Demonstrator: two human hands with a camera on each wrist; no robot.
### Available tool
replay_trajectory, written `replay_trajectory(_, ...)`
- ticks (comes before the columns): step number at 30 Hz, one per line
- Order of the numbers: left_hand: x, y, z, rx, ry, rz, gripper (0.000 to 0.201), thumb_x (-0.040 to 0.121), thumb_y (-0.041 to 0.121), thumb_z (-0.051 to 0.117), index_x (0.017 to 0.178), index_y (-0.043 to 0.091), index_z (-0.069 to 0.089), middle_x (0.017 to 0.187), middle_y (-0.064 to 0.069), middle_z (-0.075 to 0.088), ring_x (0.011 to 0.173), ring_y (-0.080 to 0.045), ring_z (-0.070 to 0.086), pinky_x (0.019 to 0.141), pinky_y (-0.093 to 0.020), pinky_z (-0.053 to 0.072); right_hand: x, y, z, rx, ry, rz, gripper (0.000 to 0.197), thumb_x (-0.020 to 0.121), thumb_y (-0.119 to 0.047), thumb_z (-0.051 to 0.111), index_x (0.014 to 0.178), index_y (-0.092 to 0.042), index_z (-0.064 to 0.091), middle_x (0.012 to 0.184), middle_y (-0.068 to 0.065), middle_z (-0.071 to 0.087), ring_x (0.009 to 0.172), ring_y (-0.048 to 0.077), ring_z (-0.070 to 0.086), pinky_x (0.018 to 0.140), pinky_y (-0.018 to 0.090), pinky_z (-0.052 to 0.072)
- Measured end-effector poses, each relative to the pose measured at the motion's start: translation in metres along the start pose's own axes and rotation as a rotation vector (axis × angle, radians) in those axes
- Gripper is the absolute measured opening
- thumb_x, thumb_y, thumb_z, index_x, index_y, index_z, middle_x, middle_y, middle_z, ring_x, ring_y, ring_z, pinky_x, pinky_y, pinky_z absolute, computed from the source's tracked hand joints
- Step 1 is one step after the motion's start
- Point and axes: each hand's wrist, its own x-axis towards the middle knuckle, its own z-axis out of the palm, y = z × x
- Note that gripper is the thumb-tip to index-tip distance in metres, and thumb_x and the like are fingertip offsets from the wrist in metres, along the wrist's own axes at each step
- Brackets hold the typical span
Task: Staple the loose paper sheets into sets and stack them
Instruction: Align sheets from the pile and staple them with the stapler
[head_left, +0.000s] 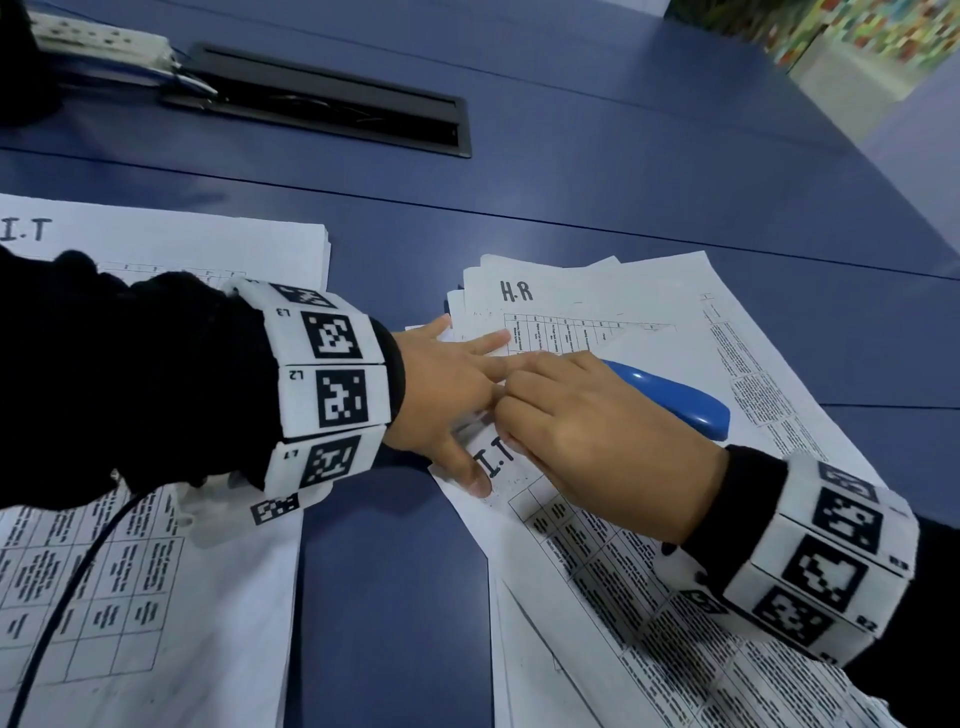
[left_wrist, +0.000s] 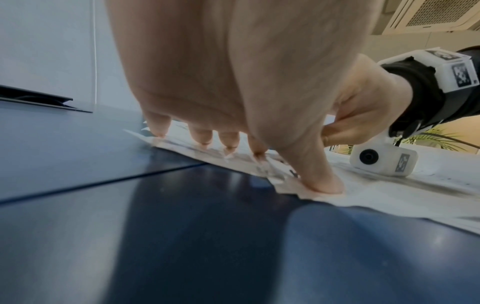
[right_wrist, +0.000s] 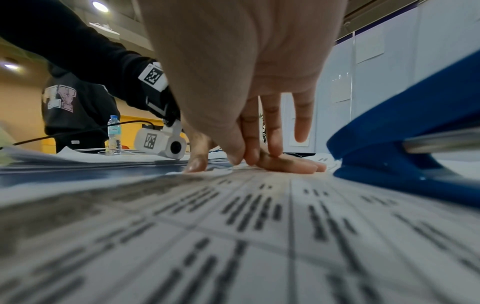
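The white printed paper sheet headed "I.T" (head_left: 524, 499) lies atop the loose pile on the blue table (head_left: 623, 182), beside the blue plastic stapler (head_left: 670, 397). The left hand (head_left: 447, 384) presses its corner with straight, spread fingers, apparently to pin it. The right hand (head_left: 597, 441) works the same corner with its fingertips, gripping nothing visible, probably squaring the edges for stapling.

The surface (head_left: 623, 171) is smooth blue laminate with a soft sheen that mirrors light. The printed sheets (head_left: 649, 597) are thin matt white paper, slightly wrinkled at the edges. At 3 o'clock from the hands, the stapler (head_left: 675, 402) is glossy blue plastic with a bright metal rail (right_wrist: 441, 142).
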Motion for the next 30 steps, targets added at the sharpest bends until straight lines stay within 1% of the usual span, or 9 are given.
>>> replay_trajectory(2, 0.000, 0.001, 0.000, 0.005, 0.001, -0.001, 0.068, 0.081, 0.063, 0.054, 0.139, 0.032, 0.038, 0.156, 0.018, -0.003, 0.143, -0.013, -0.022, 0.115, -0.058, -0.004, 0.003, -0.003, 0.000, 0.017, -0.009, -0.019, 0.013, 0.075, 0.002, 0.057, 0.080, -0.010, 0.057, 0.082, 0.006, 0.058, 0.082, 0.030, 0.058, 0.070, 0.031, 0.028)
replay_trajectory(5, -0.001, 0.001, 0.000, 0.002, -0.007, -0.003, 0.064, 0.081, 0.064, 0.053, 0.135, 0.032, 0.044, 0.156, 0.020, -0.004, 0.142, -0.012, -0.023, 0.115, -0.057, -0.003, 0.007, -0.003, 0.001, 0.026, 0.003, -0.018, 0.016, 0.070, 0.002, 0.067, 0.076, -0.011, 0.060, 0.077, 0.005, 0.059, 0.075, 0.028, 0.057, 0.067, 0.030, 0.025)
replay_trajectory(7, -0.001, 0.001, -0.001, 0.005, -0.011, -0.006, 0.069, 0.081, 0.064, 0.052, 0.140, 0.033, 0.036, 0.156, 0.020, -0.004, 0.142, -0.012, -0.024, 0.115, -0.057, -0.004, 0.007, 0.000, 0.000, 0.066, 0.002, 0.007, 0.017, 0.068, -0.001, 0.073, 0.075, -0.012, 0.061, 0.077, 0.003, 0.059, 0.072, 0.027, 0.055, 0.065, 0.032, 0.032)
replay_trajectory(10, -0.001, 0.000, 0.000, 0.032, -0.024, -0.007, 0.076, 0.082, 0.064, 0.050, 0.146, 0.038, 0.019, 0.155, 0.020, -0.009, 0.142, -0.014, -0.024, 0.114, -0.058, -0.004, 0.002, 0.008, -0.005, 0.161, -0.051, 0.072, 0.005, 0.078, -0.011, 0.063, 0.074, -0.014, 0.062, 0.082, 0.003, 0.060, 0.069, 0.024, 0.049, 0.058, 0.037, 0.044)
replay_trajectory(13, -0.001, 0.000, 0.000, 0.034, -0.030, -0.004, 0.078, 0.083, 0.064, 0.049, 0.147, 0.042, 0.010, 0.155, 0.020, -0.014, 0.142, -0.015, -0.024, 0.114, -0.059, -0.003, -0.002, 0.012, -0.004, 0.173, -0.079, 0.101, 0.009, 0.078, -0.010, 0.056, 0.072, -0.014, 0.061, 0.079, 0.003, 0.059, 0.067, 0.021, 0.043, 0.055, 0.038, 0.044)
replay_trajectory(15, -0.001, 0.000, 0.000, 0.030, -0.036, -0.008, 0.079, 0.083, 0.064, 0.049, 0.147, 0.041, 0.009, 0.155, 0.020, -0.014, 0.142, -0.015, -0.025, 0.114, -0.059, -0.003, -0.003, 0.010, -0.003, 0.101, -0.068, 0.095, 0.009, 0.074, -0.005, 0.063, 0.071, -0.013, 0.061, 0.076, 0.003, 0.057, 0.066, 0.022, 0.045, 0.056, 0.034, 0.040)
replay_trajectory(20, -0.002, 0.003, 0.000, 0.012, -0.017, -0.014, 0.075, 0.082, 0.063, 0.052, 0.146, 0.035, 0.024, 0.155, 0.020, -0.008, 0.143, -0.013, -0.023, 0.115, -0.057, -0.004, 0.000, 0.000, -0.010, 0.030, -0.037, 0.046, 0.011, 0.070, -0.007, 0.066, 0.080, -0.011, 0.062, 0.078, 0.003, 0.057, 0.072, 0.027, 0.053, 0.064, 0.034, 0.029)
replay_trajectory(24, -0.002, 0.003, 0.000, 0.018, -0.016, -0.010, 0.071, 0.082, 0.063, 0.052, 0.143, 0.033, 0.031, 0.156, 0.019, -0.008, 0.143, -0.014, -0.023, 0.115, -0.058, -0.002, 0.002, -0.004, -0.010, -0.013, -0.075, -0.001, 0.012, 0.072, -0.005, 0.068, 0.078, -0.014, 0.063, 0.080, 0.002, 0.061, 0.080, 0.028, 0.059, 0.063, 0.034, 0.035)
replay_trajectory(30, -0.001, 0.003, 0.000, 0.050, -0.021, -0.028, 0.073, 0.081, 0.065, 0.050, 0.142, 0.028, 0.033, 0.156, 0.017, -0.012, 0.143, -0.013, -0.023, 0.116, -0.055, -0.005, 0.006, -0.004, -0.011, -0.015, -0.087, -0.060, 0.013, 0.070, 0.007, 0.056, 0.070, -0.006, 0.059, 0.072, 0.010, 0.060, 0.074, 0.032, 0.061, 0.066, 0.035, 0.037)
